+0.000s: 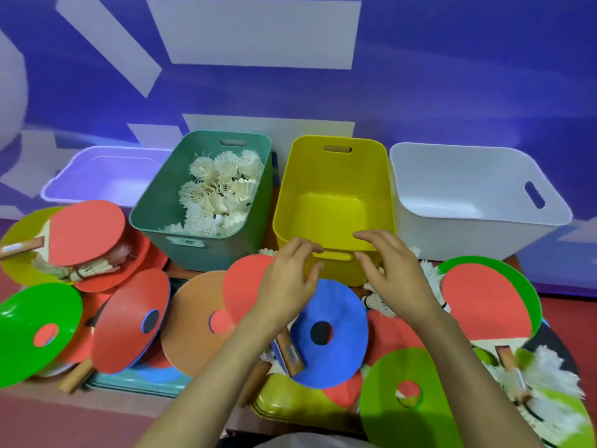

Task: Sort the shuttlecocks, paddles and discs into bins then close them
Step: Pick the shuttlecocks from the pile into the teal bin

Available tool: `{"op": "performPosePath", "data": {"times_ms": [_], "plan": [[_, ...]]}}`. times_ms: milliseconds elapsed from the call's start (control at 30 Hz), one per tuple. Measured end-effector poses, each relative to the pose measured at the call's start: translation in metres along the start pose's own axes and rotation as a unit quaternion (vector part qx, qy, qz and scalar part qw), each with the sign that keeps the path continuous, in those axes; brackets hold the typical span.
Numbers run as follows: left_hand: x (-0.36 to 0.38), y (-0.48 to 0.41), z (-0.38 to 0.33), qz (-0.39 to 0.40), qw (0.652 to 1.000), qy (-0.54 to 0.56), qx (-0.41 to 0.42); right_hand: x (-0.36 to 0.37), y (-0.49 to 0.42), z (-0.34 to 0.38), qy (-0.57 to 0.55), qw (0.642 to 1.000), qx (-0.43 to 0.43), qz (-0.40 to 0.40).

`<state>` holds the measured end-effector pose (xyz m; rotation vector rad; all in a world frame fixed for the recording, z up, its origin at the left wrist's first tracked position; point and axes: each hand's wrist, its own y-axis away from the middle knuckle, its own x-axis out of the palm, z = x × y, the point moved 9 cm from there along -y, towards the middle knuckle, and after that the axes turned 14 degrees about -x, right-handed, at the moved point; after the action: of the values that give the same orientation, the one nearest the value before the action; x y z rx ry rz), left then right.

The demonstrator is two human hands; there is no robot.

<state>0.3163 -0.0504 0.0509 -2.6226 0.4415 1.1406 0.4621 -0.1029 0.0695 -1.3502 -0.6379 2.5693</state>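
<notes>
left hand (287, 279) – grip apart, fingers loose at near rim of yellow bin (332, 176) | right hand (392, 276) – grip apart, same rim | shuttlecocks (219, 192) in teal bin (155, 202), mid-back of worktop (565, 313) | blue disc (345, 305) between forearms, toward near edge

Left hand (287, 281), right hand (392, 276), fingers (368, 237) loose

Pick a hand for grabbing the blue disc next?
Left, probably: the left hand hovers empty, fingertips at the edge of the blue disc; the right hand, also empty, sits over shuttlecocks farther right.
</notes>
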Motion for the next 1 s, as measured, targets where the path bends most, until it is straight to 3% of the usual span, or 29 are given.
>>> {"op": "performPosePath", "data": {"times_ms": [200, 333, 467, 633, 767, 900, 1000], "plan": [[0.087, 0.009, -0.034, 0.101, 0.994, -0.037, -0.013, -0.028, 0.048, -0.065, 0.031, 0.995, 0.090, -0.013], [0.149, 0.012, -0.039, 0.200, 0.975, -0.100, -0.021, -0.011, 0.072, -0.119, 0.063, 0.977, 0.184, 0.091], [0.183, 0.012, -0.050, 0.241, 0.949, -0.196, 0.061, 0.005, 0.076, -0.140, 0.068, 0.968, 0.192, 0.147], [0.201, 0.005, -0.054, 0.246, 0.918, -0.292, 0.110, 0.004, 0.059, -0.154, 0.086, 0.970, 0.189, 0.124], [0.209, 0.002, -0.046, 0.248, 0.902, -0.336, 0.106, 0.008, 0.058, -0.171, 0.083, 0.955, 0.216, 0.186], [0.198, -0.005, -0.047, 0.229, 0.919, -0.310, 0.085, 0.006, 0.062, -0.178, 0.056, 0.950, 0.214, 0.220], [0.174, -0.007, -0.048, 0.183, 0.953, -0.230, 0.068, -0.006, 0.058, -0.170, 0.044, 0.961, 0.204, 0.183]]}}
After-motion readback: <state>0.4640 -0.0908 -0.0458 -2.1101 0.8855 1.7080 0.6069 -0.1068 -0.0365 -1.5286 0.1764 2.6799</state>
